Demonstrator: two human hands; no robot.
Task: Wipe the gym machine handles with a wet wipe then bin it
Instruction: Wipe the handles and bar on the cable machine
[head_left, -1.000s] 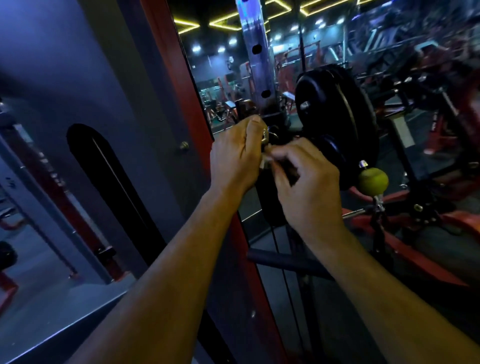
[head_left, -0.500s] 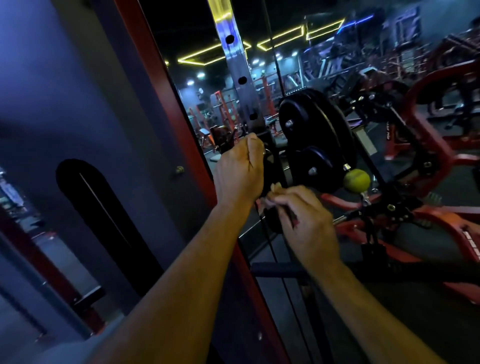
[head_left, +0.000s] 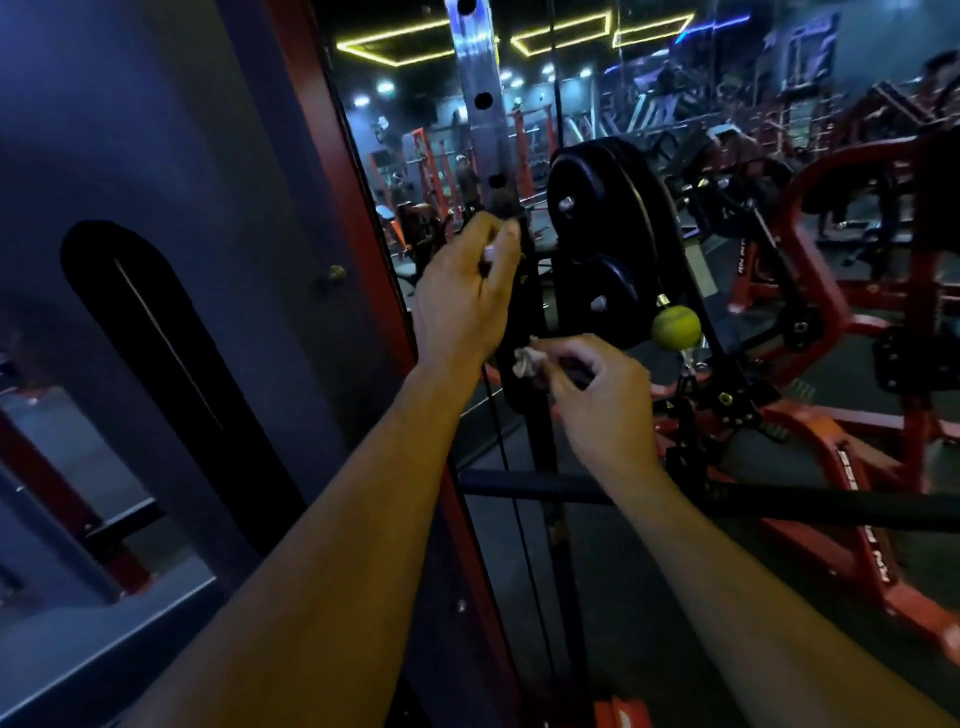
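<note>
The right hand (head_left: 597, 400) pinches the crumpled wet wipe (head_left: 525, 361) against the dark handle (head_left: 519, 291) beside the weight plates (head_left: 602, 244); the left hand (head_left: 467, 301) grips that handle higher up. The wipe looks limp, light and slippery, so bunch it between fingertips

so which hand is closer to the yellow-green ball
Right. The right hand, pinching the crumpled wipe, sits just lower left of the ball. The left hand is farther left, gripping something dark.
</note>
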